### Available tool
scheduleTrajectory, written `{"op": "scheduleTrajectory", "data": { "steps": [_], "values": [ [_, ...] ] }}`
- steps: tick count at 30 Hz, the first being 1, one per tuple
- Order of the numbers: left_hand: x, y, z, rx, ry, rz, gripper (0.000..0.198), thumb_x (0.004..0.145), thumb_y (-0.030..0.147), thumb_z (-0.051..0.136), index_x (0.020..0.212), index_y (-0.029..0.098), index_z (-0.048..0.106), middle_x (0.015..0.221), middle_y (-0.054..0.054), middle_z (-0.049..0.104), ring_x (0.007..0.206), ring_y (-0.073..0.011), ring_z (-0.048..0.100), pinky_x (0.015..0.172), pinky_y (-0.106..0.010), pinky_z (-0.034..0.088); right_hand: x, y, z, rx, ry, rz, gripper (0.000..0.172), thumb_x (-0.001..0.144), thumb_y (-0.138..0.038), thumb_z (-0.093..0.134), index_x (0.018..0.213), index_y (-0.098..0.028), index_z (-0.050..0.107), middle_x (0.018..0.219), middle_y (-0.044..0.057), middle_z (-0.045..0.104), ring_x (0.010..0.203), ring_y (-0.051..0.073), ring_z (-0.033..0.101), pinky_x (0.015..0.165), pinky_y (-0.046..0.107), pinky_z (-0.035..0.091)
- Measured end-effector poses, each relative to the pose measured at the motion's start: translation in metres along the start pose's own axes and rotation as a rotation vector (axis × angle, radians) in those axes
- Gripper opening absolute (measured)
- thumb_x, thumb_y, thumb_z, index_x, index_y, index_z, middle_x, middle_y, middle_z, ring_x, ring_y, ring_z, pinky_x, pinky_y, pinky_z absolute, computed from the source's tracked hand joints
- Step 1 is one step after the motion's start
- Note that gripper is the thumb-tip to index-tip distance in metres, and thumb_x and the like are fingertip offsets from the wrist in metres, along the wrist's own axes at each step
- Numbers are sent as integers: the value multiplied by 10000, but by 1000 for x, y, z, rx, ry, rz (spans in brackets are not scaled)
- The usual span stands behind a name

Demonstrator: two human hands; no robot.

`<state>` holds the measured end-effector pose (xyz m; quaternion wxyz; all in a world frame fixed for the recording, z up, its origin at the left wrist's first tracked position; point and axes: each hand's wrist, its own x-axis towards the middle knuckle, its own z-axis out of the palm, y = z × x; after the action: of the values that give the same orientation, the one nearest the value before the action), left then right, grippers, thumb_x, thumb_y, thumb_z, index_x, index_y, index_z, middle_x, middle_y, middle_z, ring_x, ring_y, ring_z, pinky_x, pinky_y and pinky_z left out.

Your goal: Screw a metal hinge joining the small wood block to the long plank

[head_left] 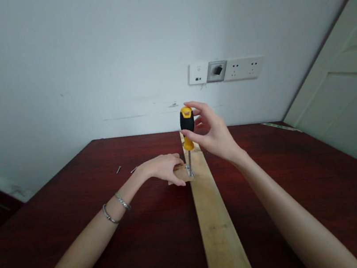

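Screwdriver with yellow-and-black handle and steel shaft (188, 144), standing on long pale wooden plank (216, 218)

Location: dark red wooden desk (155, 245); plank runs from the far edge towards the near side. Screwdriver near upright, tip down at small silvery metal piece (189, 171), by the plank's left edge.

Right hand (214, 131): partly open, thumb and fingertips closed round the handle. Left hand (163, 167): arched, half open, thumb and fingers spanning small light-brown wooden board (182, 174) beside the metal piece. Two thin silvery metal pins (118, 170) lie apart, towards the desk's far left corner.

Handling note: shaft best kept square to the metal piece, with steady downward pressure and short, even turns; left hand firm on the board, thumb clear of the tip.

Not legible: tip's seating; type of metal piece; whether the board overlaps or abuts the plank. Hidden: board's middle, right fingers behind the handle. Cut off: plank's near end, desk's near edge.
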<state>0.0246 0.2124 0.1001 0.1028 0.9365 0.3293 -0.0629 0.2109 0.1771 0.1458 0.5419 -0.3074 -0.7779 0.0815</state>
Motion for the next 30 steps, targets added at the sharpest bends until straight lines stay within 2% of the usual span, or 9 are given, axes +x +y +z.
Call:
{"op": "scheduleTrajectory", "data": {
  "steps": [8,13,23,30],
  "values": [
    [-1,1,-2,38,-3,-29,670,641,663,621,1125,200,596,1017,-46,583,727,-164,546,583,-254,344,-3,2,3,41,53,59,563,744,-220,563,1280,-293,409,1139,35,552,840,164,568,735,338,525],
    [-2,2,-3,47,-2,-23,680,642,667,620,1133,198,588,1027,-45,579,742,-168,550,591,-256,354,-4,3,3,43,67,59,572,741,-216,565,1285,-287,402,1144,40,552,827,165,560,752,348,518],
    [-1,2,-2,60,-23,-39,707,635,676,615,1156,199,572,1050,-58,575,800,-201,572,647,-273,387,-3,-1,-4,14,119,99,571,789,-277,543,1329,-298,357,1177,60,556,921,203,580,749,365,536],
    [-2,-4,-3,56,-23,-54,693,629,669,627,1134,196,581,1035,-60,563,786,-194,558,621,-267,376,3,21,-20,11,202,163,560,776,-302,585,1309,-274,415,1063,45,576,780,152,582,680,312,527]
  ]
}}
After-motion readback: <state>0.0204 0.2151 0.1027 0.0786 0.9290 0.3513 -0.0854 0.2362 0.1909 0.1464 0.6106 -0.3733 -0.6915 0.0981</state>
